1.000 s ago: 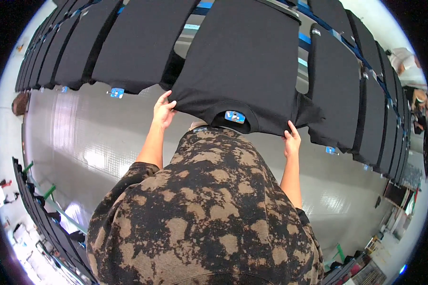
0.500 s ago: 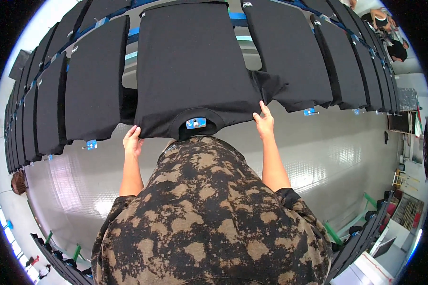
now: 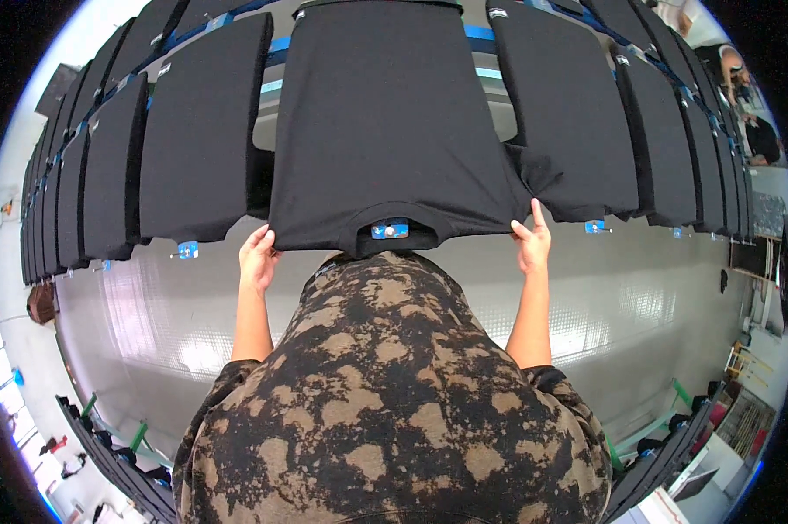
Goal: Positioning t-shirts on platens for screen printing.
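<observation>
A black T-shirt (image 3: 385, 122) lies stretched over a flat board straight in front of me, its neckline toward my body. Inside the collar opening shows a blue metal clip (image 3: 390, 230) at the board's end. My left hand (image 3: 259, 255) pinches the shirt's near left shoulder edge between thumb and fingers. At the near right shoulder, my right hand (image 3: 534, 240) grips the fabric, thumb and forefinger on its edge. The right sleeve bunches beside that hand, against the neighbouring shirt.
More boards with black shirts, such as the left neighbour (image 3: 203, 131) and the right neighbour (image 3: 573, 122), curve away on both sides along a blue frame. Grey flooring (image 3: 621, 297) stretches beneath. Another row of boards (image 3: 673, 454) stands behind me. Other people (image 3: 761, 140) are at the far right.
My right hand has shifted outward with the shirt's right shoulder, and the near edge now looks straighter and tauter. The view has turned slightly, so everything sits further right.
</observation>
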Demonstrator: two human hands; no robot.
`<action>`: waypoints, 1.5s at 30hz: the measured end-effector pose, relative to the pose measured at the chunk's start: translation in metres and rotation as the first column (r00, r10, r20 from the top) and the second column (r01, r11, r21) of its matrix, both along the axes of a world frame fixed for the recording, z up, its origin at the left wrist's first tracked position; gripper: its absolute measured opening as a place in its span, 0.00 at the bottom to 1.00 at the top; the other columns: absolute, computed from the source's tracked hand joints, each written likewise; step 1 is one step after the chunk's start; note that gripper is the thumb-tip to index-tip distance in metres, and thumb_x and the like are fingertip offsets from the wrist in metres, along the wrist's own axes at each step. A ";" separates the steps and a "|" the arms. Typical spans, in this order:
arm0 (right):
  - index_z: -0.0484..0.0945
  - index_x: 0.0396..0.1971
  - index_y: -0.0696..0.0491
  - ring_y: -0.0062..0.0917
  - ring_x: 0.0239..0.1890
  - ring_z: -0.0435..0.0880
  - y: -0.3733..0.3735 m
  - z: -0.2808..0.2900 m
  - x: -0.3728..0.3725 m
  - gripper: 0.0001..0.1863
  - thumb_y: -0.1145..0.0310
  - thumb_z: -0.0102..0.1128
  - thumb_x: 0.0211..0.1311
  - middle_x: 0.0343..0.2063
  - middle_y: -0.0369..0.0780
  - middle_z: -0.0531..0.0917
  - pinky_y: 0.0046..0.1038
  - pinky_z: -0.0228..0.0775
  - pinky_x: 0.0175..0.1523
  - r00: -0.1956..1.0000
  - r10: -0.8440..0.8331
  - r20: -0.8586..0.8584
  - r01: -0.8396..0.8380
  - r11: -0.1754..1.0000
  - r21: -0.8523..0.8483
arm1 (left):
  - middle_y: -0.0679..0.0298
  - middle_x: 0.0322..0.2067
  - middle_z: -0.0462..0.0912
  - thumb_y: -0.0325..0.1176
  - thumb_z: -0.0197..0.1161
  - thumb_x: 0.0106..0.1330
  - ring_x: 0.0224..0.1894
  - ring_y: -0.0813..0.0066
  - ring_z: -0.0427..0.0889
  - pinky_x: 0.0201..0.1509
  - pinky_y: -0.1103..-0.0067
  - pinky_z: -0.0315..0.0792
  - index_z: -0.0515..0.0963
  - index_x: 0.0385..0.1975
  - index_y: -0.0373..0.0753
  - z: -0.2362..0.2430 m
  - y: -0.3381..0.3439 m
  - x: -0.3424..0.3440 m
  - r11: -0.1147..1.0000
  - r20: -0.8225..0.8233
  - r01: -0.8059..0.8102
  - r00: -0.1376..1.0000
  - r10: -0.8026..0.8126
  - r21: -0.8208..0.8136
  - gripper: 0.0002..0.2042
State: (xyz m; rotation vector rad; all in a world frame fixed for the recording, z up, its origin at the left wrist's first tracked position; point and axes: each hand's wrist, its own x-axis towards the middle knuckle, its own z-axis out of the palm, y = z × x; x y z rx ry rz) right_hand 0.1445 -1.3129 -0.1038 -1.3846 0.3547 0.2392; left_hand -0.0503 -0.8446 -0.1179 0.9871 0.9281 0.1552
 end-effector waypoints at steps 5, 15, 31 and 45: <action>0.58 0.61 0.49 0.20 0.36 0.76 -0.003 -0.006 0.001 0.39 0.88 0.56 0.45 0.59 0.40 0.62 0.21 0.69 0.37 0.999 -0.029 0.014 0.028 0.998 0.059 | 0.69 0.34 0.77 0.29 0.61 0.58 0.35 0.78 0.74 0.42 0.75 0.67 0.73 0.41 0.42 -0.013 0.001 0.001 1.000 -0.017 -0.018 1.000 0.017 -0.023 0.11; 0.62 0.59 0.49 0.22 0.44 0.74 0.003 -0.044 -0.006 0.34 0.79 0.62 0.48 0.59 0.41 0.62 0.21 0.72 0.40 0.995 0.069 -0.070 -0.089 0.937 -0.337 | 0.73 0.28 0.74 0.32 0.64 0.56 0.27 0.84 0.70 0.32 0.83 0.67 0.74 0.43 0.41 -0.034 0.004 0.012 0.975 -0.212 0.092 0.976 -0.048 0.204 0.15; 0.62 0.59 0.51 0.26 0.48 0.74 0.000 -0.053 -0.009 0.35 0.70 0.65 0.49 0.59 0.45 0.62 0.25 0.71 0.48 0.992 0.080 0.095 -0.030 0.894 -0.446 | 0.74 0.24 0.73 0.33 0.63 0.57 0.25 0.86 0.69 0.27 0.87 0.64 0.75 0.43 0.39 -0.034 -0.003 0.010 0.878 -0.227 0.191 0.969 -0.097 0.439 0.14; 0.58 0.60 0.52 0.31 0.63 0.56 0.074 -0.023 0.068 0.44 0.31 0.33 0.55 0.62 0.37 0.59 0.38 0.43 0.65 0.699 0.294 -0.652 -0.386 0.922 0.001 | 0.68 0.19 0.75 0.34 0.64 0.54 0.22 0.82 0.72 0.28 0.82 0.67 0.78 0.39 0.37 -0.041 0.003 0.015 0.767 -0.400 0.381 0.899 -0.178 0.516 0.14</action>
